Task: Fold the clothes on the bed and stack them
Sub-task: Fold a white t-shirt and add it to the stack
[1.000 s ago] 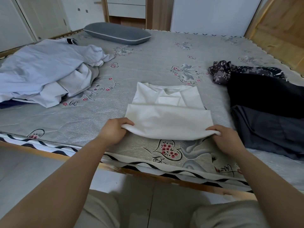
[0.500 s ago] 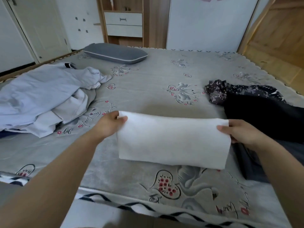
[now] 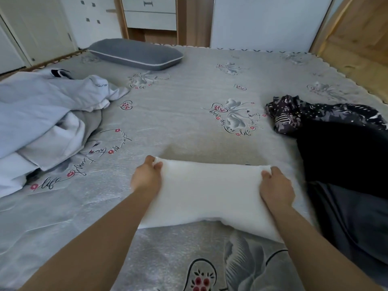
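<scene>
Left hand point(image 3: 147, 178) and right hand point(image 3: 276, 186) pinch the folded white garment point(image 3: 210, 194) at its 2 far corners, apparently resting on the bed point(image 3: 189, 122).

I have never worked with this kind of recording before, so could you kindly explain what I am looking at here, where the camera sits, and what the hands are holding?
There is no machine here: a person wears one wide-angle camera on the head, looking forward and down, so the two bare arms reach in from the bottom edge. The left hand and the right hand each pinch a far corner of a folded white garment, one hand at either end. It lies over a grey printed bed. To the left lies a loose heap of pale clothes; to the right are dark clothes, with a patterned piece behind them. A grey pillow rests at the far side.
</scene>
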